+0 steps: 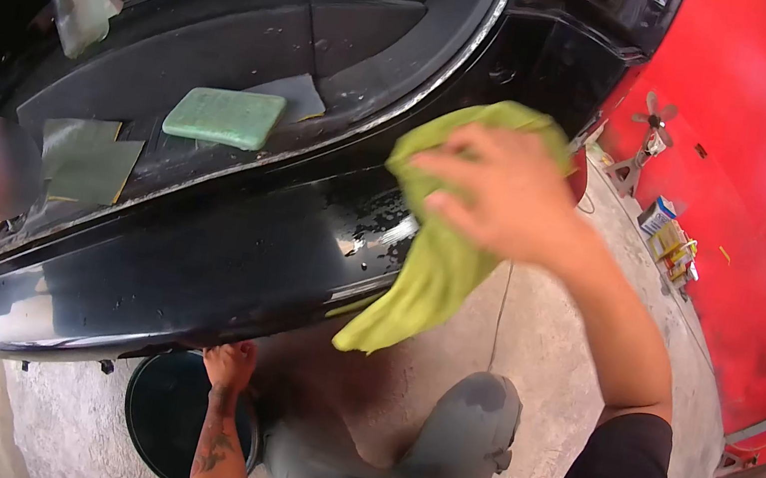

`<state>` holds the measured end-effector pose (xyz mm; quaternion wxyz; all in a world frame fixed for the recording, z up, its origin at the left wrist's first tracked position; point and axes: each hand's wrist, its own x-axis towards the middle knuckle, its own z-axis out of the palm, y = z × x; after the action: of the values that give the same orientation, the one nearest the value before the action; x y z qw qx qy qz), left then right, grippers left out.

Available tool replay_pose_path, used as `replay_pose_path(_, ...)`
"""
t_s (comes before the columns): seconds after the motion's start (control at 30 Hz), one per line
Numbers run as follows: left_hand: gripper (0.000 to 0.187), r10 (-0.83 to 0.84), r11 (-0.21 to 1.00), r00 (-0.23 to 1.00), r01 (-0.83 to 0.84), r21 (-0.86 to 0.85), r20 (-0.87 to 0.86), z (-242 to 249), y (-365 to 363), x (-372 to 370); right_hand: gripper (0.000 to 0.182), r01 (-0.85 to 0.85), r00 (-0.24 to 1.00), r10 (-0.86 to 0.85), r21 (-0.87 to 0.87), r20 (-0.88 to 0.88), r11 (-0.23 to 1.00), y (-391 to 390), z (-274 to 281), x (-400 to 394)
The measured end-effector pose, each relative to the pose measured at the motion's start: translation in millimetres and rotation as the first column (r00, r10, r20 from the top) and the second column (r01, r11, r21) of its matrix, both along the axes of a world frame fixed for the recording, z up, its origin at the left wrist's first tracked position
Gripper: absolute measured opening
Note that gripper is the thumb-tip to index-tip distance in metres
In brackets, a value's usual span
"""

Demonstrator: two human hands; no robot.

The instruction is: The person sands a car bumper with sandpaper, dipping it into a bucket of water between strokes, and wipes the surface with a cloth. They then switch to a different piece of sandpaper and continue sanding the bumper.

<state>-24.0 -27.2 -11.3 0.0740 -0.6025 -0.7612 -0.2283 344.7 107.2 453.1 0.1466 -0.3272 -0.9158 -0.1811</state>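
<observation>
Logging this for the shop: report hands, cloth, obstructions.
Right hand gripping green cloth over spotted black panel. Left hand at panel's lower edge. Green block and bottle clear of cloth.

At two o'clock, the right hand [504, 183] presses a yellow-green cloth [439, 269] near water drops [383, 236] on a glossy black panel [189, 247].

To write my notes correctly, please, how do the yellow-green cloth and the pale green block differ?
The cloth is bright yellow-green; the block is a paler green. The cloth hangs in loose folds, while the block is flat, with rounded corners. The right hand holds the cloth up, whereas the block lies on the black surface. Both are greenish.
</observation>
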Motion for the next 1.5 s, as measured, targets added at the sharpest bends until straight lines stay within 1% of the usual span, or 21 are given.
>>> replay_pose_path(0.03,0.008,-0.009,1.000,1.000,0.009,0.002,0.000,2,-2,0,0.035,0.053,0.999,-0.052,0.091,-0.016,0.994,12,6,17)
replay_pose_path(0.07,0.009,-0.003,1.000,1.000,0.003,-0.018,0.009,2,-2,0,0.034,0.077,0.997,-0.072,0.119,-0.039,0.990,16,12,25)
replay_pose_path(0.2,0.010,0.018,0.996,0.999,-0.014,-0.085,0.051,12,-2,5,0.039,0.142,0.981,-0.134,0.048,-0.142,0.989,2,-12,7)
replay_pose_path(0.3,0.012,0.049,0.989,0.998,-0.041,-0.141,0.048,14,1,7,0.044,-0.014,0.981,0.009,-0.026,-0.191,1.000,-30,-38,-37)
replay_pose_path(0.37,0.013,0.044,0.985,0.999,-0.039,-0.169,0.025,12,0,7,0.041,-0.139,0.963,0.124,-0.050,-0.239,0.989,-59,-47,-84)
replay_pose_path(0.43,0.015,0.019,0.986,1.000,-0.020,-0.165,-0.011,9,-2,2,0.040,-0.293,0.906,0.277,-0.003,-0.321,0.956,-86,-58,-129)
replay_pose_path(0.47,0.017,0.023,0.936,0.910,-0.165,0.311,0.414,1,4,13,0.042,-0.339,0.871,0.333,0.047,-0.362,0.939,-98,-69,-149)
replay_pose_path(0.5,0.017,0.008,0.938,0.914,-0.148,0.314,0.405,-5,7,10,0.043,-0.386,0.830,0.392,0.100,-0.397,0.917,-105,-75,-159)
replay_pose_path(0.6,0.013,-0.003,0.985,0.966,-0.042,0.170,0.259,11,3,3,0.043,-0.414,0.786,0.415,0.109,-0.459,0.904,-97,-77,-151)
replay_pose_path(0.63,0.011,-0.008,0.993,0.976,-0.018,0.118,0.217,17,0,3,0.048,-0.334,0.836,0.338,0.087,-0.433,0.939,-89,-71,-138)
replay_pose_path(0.77,0.007,-0.031,0.996,0.997,0.037,-0.079,0.066,25,-7,7,0.045,-0.112,0.935,0.113,0.021,-0.337,0.993,-32,-50,-60)
replay_pose_path(0.8,0.006,-0.069,0.997,0.997,0.070,-0.017,0.047,15,-6,2,0.045,-0.041,0.956,0.049,0.032,-0.288,0.999,-20,-44,-41)
replay_pose_path(0.9,0.006,-0.068,0.998,0.996,0.068,0.002,0.058,19,-6,4,0.044,0.135,0.982,-0.122,0.080,-0.144,0.988,2,-18,-2)
replay_pose_path(1.0,0.008,-0.069,0.997,0.997,0.070,-0.021,0.037,19,-6,3,0.035,0.121,0.993,-0.117,0.315,-0.033,0.941,19,4,20)
replay_pose_path(1.1,0.010,-0.051,0.998,0.997,0.052,-0.019,0.054,12,-5,3,0.028,0.155,0.988,-0.141,0.390,-0.066,0.908,35,0,17)
replay_pose_path(1.23,0.010,-0.037,0.999,0.999,0.037,-0.003,0.025,16,-5,3,0.026,0.232,0.929,-0.059,0.452,-0.364,0.861,30,26,6)
replay_pose_path(1.3,0.010,-0.035,0.999,0.998,0.036,-0.008,0.061,16,-4,4,0.025,0.227,0.904,0.041,0.557,-0.427,0.799,29,48,6)
replay_pose_path(1.33,0.010,-0.018,1.000,0.998,0.019,-0.021,0.068,14,-2,5,0.028,0.242,0.887,0.060,0.570,-0.458,0.785,28,55,3)
replay_pose_path(1.4,0.010,0.015,0.999,0.997,-0.011,-0.051,0.076,17,2,5,0.030,0.204,0.879,0.076,0.516,-0.471,0.832,43,47,3)
replay_pose_path(1.47,0.010,-0.027,0.999,0.999,0.026,0.030,0.022,29,0,9,0.033,0.179,0.884,0.065,0.463,-0.462,0.868,60,26,-2)
replay_pose_path(1.5,0.016,0.022,0.997,0.999,-0.019,-0.078,0.043,52,1,19,0.034,0.168,0.909,0.073,0.522,-0.411,0.836,55,16,-6)
